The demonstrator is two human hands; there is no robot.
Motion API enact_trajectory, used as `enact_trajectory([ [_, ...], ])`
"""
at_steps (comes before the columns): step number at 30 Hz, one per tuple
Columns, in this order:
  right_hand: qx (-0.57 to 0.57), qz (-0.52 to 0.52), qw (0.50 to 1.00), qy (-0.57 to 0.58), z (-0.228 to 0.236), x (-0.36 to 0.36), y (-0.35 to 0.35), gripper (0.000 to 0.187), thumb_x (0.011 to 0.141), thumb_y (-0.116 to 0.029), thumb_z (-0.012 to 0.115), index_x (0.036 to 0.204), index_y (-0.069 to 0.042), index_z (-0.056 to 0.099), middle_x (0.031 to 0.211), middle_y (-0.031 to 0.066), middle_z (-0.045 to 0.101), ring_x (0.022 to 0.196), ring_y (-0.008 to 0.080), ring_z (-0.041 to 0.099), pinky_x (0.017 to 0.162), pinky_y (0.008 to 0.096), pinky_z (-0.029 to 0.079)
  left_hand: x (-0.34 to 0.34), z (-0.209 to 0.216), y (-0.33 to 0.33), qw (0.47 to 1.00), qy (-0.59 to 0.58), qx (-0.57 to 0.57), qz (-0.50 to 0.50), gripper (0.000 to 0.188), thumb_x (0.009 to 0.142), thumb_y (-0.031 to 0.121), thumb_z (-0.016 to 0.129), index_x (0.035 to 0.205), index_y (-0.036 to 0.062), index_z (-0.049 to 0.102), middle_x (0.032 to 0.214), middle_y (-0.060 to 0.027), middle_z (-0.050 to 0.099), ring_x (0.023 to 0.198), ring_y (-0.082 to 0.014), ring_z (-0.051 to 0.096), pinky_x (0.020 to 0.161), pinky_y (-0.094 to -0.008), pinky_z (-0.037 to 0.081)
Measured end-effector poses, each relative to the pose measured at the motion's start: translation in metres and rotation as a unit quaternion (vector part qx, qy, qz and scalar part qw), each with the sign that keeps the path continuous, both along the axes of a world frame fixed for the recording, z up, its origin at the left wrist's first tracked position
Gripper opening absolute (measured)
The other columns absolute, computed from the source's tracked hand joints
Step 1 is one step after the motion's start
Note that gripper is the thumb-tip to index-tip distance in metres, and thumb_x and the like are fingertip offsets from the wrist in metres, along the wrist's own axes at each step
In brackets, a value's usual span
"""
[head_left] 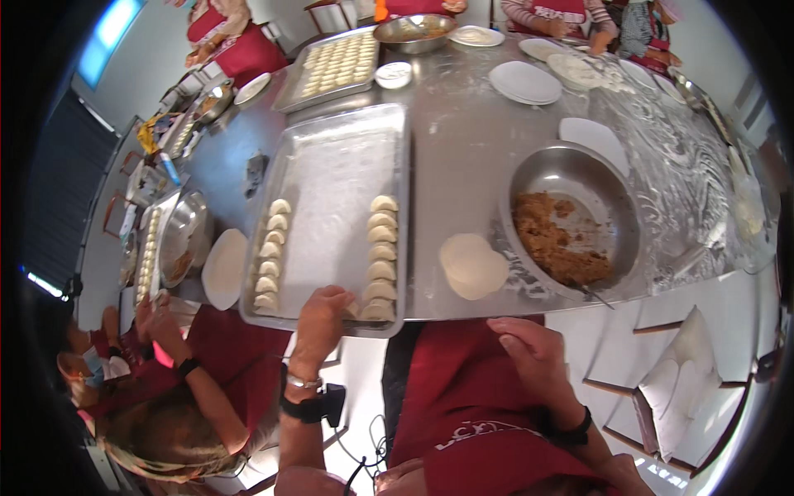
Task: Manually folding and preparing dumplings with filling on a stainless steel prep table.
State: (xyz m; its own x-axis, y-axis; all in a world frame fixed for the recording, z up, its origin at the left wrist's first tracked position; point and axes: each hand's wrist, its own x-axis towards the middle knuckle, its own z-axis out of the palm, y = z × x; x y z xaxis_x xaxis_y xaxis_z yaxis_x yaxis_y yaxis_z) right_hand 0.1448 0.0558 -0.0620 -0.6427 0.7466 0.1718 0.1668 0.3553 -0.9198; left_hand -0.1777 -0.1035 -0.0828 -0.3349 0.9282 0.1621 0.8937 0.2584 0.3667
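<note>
My left hand (318, 322) reaches over the near edge of a metal tray (331, 157), its fingers closed on a dumpling (352, 312) that they partly hide. That dumpling is low in the tray, beside the near end of the right-hand row of dumplings (381, 250). Along the tray's left side runs another row (270, 263). My right hand (531, 351) hovers in front of the table edge, fingers loosely extended and apparently holding nothing. Closest to it on the table lie round dough wrappers (473, 266), overlapping one another.
A steel bowl of brown filling (571, 223) stands to the right, a utensil handle over its rim. White plates (525, 83) and floury patches (686, 165) lie beyond. Another full dumpling tray (331, 68) is at the back. A co-worker (174, 355) works close on my left.
</note>
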Motion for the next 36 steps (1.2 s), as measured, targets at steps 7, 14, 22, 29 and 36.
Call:
enact_trajectory([
  [7,0.021,-0.052,0.998,-0.039,-0.019,-0.01,0.019,0.022,0.087,-0.005,0.067,0.109,0.0,0.069,0.109,0.0171,0.072,0.102,0.0309,0.07,0.09,0.0359,0.055,0.003,0.001,-0.005,1.0,-0.006,0.011,0.013,0.031,0.075,-0.008,0.059,0.101,0.0033,0.071,0.102,-0.0142,0.069,0.098,-0.0364,0.064,0.085,-0.0419,0.053],
  [14,0.166,-0.04,0.98,-0.103,-0.049,-0.048,0.057,0.037,0.088,-0.008,0.065,0.124,-0.002,0.062,0.131,0.0186,0.061,0.123,0.0349,0.057,0.105,0.0426,0.045,0.054,0.04,0.007,0.982,-0.098,0.143,0.069,0.031,0.079,-0.008,0.064,0.108,0.0025,0.07,0.108,-0.0182,0.07,0.102,-0.0372,0.067,0.091,-0.0414,0.053],
  [22,0.214,-0.005,0.973,-0.089,-0.079,-0.083,0.079,0.035,0.09,-0.011,0.065,0.124,-0.003,0.062,0.136,0.0171,0.059,0.13,0.035,0.051,0.111,0.0435,0.039,0.14,0.03,0.026,0.937,-0.326,0.125,0.02,0.026,0.084,-0.005,0.064,0.107,0.0023,0.073,0.108,-0.0139,0.072,0.102,-0.0265,0.069,0.09,-0.035,0.054],
  [29,0.13,-0.006,0.991,-0.024,-0.078,-0.084,0.08,0.039,0.085,-0.005,0.068,0.123,-0.003,0.06,0.111,0.0154,0.066,0.108,0.033,0.062,0.096,0.0416,0.048,0.163,0.015,0.035,0.929,-0.352,0.109,-0.033,0.024,0.083,-0.001,0.066,0.107,0.0011,0.07,0.104,-0.0173,0.071,0.096,-0.0318,0.07,0.083,-0.0349,0.056],
  [36,0.286,-0.051,0.955,-0.06,-0.052,-0.064,0.056,0.026,0.074,-0.004,0.074,0.098,-0.005,0.063,0.089,0.009,0.065,0.087,0.0309,0.065,0.075,0.0407,0.053,0.165,0.018,0.036,0.909,-0.409,0.063,0.041,0.025,0.087,-0.001,0.063,0.111,0.0006,0.069,0.106,-0.0117,0.072,0.1,-0.0228,0.07,0.087,-0.0333,0.055],
])
